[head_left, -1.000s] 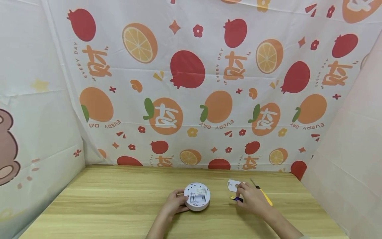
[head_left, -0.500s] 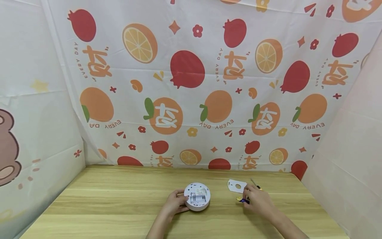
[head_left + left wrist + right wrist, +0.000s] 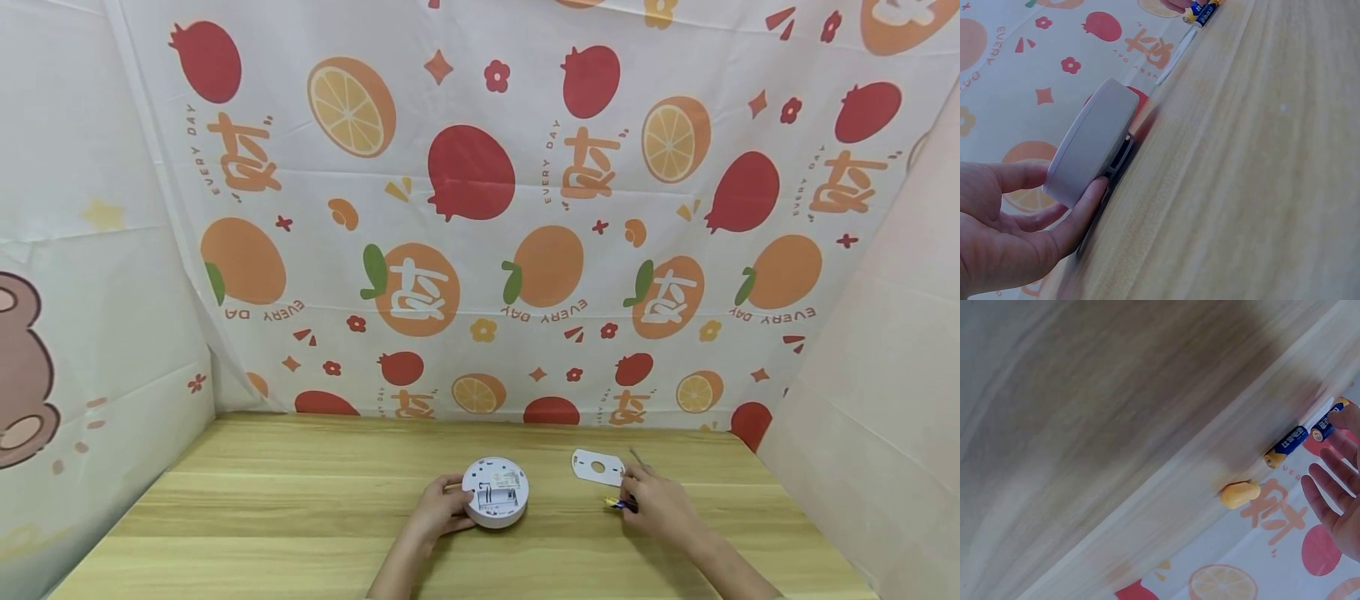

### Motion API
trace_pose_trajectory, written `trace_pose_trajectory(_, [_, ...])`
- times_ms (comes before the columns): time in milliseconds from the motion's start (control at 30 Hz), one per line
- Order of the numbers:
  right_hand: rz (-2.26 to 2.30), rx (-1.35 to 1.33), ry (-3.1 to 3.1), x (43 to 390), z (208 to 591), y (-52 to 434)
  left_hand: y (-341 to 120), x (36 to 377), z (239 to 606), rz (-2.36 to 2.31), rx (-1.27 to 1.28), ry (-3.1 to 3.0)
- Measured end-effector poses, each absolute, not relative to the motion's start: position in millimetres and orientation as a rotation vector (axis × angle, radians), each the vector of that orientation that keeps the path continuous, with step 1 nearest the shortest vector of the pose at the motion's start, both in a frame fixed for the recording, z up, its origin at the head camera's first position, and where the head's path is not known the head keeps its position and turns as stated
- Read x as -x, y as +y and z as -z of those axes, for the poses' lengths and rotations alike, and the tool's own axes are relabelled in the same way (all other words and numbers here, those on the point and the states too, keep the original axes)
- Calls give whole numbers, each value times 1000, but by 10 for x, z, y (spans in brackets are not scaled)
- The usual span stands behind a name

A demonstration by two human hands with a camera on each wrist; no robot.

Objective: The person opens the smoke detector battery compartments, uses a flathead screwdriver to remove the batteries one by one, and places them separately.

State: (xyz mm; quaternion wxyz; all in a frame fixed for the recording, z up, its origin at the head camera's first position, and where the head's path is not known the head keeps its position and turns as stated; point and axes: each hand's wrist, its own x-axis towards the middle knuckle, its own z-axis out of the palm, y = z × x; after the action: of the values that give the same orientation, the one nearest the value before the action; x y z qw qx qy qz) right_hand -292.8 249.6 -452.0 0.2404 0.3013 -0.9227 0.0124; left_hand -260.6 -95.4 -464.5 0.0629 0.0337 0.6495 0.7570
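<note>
We see a light wooden table (image 3: pixel 300 500) | behind it, a fruit-print cloth (image 3: pixel 480 208) hangs as backdrop | left of the table, a bear-print sheet (image 3: pixel 67 333) | right, a plain pink panel (image 3: pixel 885 375)

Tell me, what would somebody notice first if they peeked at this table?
Probably the big fruit-printed backdrop cloth behind the wooden table. Next comes the round white plastic device near the table's front, its open compartment facing up, gripped at its edge by the left hand. To its right, the right hand touches small blue-and-yellow batteries, beside a flat white cover plate.
</note>
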Motion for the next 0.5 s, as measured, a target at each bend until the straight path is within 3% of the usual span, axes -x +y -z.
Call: trace_pose_trajectory(500, [-12, -783, -2567, 2949, 4545, 2606, -969, 2644, 4656, -2271, -86, 1952])
